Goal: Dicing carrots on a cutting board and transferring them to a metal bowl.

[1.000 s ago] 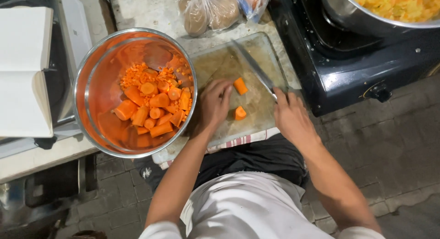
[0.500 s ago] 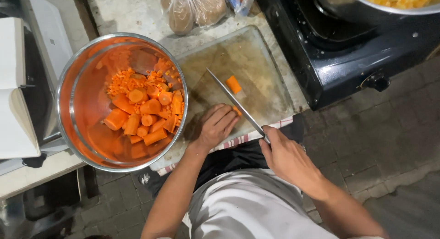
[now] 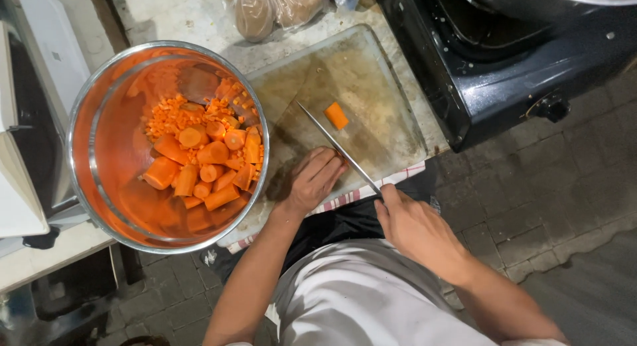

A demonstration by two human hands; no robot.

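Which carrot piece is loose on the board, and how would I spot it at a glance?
Start at the big steel bowl of carrots, then move right to the worn cutting board beside the black stove. Just past the knife blade lies a single carrot piece. It is the only orange bit in view on the board; all others sit in the bowl.

A second ago two carrot pieces lay on the cutting board [image 3: 398,120] with the left hand [image 3: 312,180] just beside them; now only one carrot piece [image 3: 336,115] shows, well apart from that hand, which has slid back to the board's near edge and curled palm down. The right hand [image 3: 415,226] has drawn back off the board toward the body, its grip closed on the handle, and the knife [image 3: 338,148] now slants from it across the board, past the left fingertips.
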